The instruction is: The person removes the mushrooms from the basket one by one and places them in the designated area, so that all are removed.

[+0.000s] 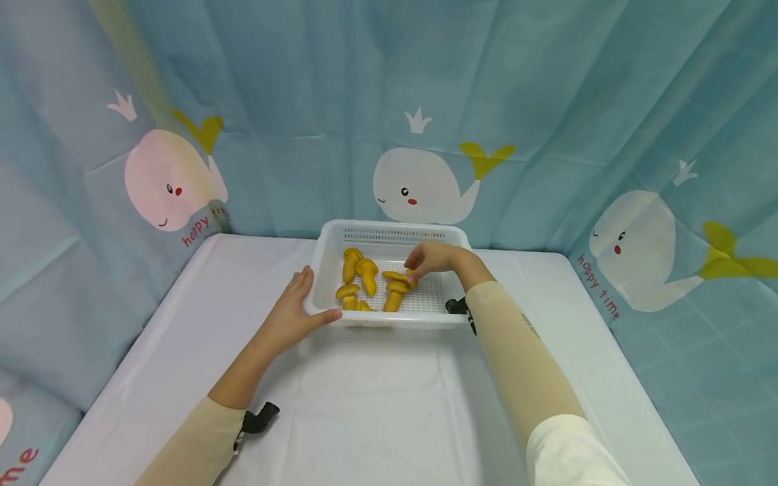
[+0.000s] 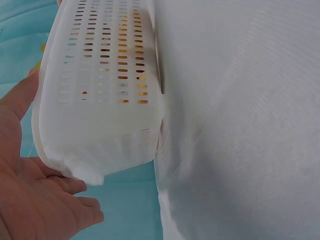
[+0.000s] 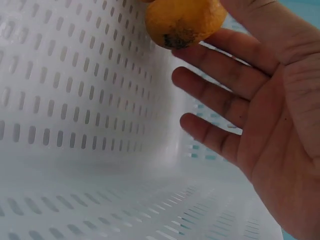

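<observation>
A white, rectangular, slotted plastic basket [image 1: 389,320] stands on a bench covered in white cloth [image 1: 377,405]. The left hand [image 1: 293,312] touches the basket's near left corner, its fingers spread wide, the thumb along the near rim and the others beside the left wall. Inside the basket, right of its middle, the right hand [image 1: 436,259] pinches a yellow, rounded, mushroom-shaped piece with a dark patch [image 3: 186,22] between thumb and fingers; its lower fingers reach out loosely. More yellow mushroom-shaped pieces [image 1: 367,275] lie on the basket's left and middle floor. Behind the basket hangs a blue-green, whale-printed curtain [image 1: 340,101].
</observation>
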A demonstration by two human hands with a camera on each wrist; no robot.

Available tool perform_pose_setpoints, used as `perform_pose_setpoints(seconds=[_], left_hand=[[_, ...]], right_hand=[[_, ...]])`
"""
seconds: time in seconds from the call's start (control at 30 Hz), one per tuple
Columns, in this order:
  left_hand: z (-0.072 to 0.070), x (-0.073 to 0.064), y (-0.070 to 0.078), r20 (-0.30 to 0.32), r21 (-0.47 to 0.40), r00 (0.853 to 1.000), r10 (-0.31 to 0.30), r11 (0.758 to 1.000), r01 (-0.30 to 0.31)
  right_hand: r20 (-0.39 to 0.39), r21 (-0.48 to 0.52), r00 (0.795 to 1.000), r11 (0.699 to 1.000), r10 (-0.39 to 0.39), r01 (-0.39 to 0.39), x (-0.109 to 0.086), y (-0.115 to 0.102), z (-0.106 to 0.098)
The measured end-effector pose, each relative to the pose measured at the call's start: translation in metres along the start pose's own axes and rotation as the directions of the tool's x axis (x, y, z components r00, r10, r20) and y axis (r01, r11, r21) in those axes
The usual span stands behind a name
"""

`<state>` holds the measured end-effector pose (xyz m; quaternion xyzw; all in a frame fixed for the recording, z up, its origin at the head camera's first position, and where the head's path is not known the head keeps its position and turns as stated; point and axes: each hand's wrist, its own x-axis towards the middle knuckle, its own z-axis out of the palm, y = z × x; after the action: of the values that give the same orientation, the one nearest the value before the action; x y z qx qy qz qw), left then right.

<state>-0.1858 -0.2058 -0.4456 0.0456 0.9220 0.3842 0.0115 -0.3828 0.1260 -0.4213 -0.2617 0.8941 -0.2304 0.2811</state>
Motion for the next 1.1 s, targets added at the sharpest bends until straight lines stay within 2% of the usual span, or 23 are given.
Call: perform_pose_setpoints(seconds=[0.2, 0.5, 0.7, 1.1], left_hand=[[-0.0013, 0.0001, 0.0003, -0.005, -0.005, 1.0, 0.002, 1.0, -0.002], [-0.0026, -0.0007, 0.0004, -0.006, -0.002, 1.0, -0.008, 1.0, 0.008], [-0.0019, -0.0005, 0.0015, -0.009, -0.003, 1.0, -0.015, 1.0, 0.015], [0.0, -0.0012, 0.0008, -0.003, -0.007, 1.0, -0.02, 1.0, 0.02]], right_hand=[[0.019, -0.032, 1.0, 0.999, -0.011, 0.012, 0.0, -0.0016, -0.0005], [0.005, -0.019, 1.0, 1.0, -0.024, 0.024, 0.004, 0.0, 0.0005], [-0.039, 0.002, 0.999, 1.0, -0.024, 0.024, 0.0036, 0.0016, 0.0005], [-0.108, 0.043, 0.988, 0.992, -0.111, 0.117, -0.0034, -0.0019, -0.0008]])
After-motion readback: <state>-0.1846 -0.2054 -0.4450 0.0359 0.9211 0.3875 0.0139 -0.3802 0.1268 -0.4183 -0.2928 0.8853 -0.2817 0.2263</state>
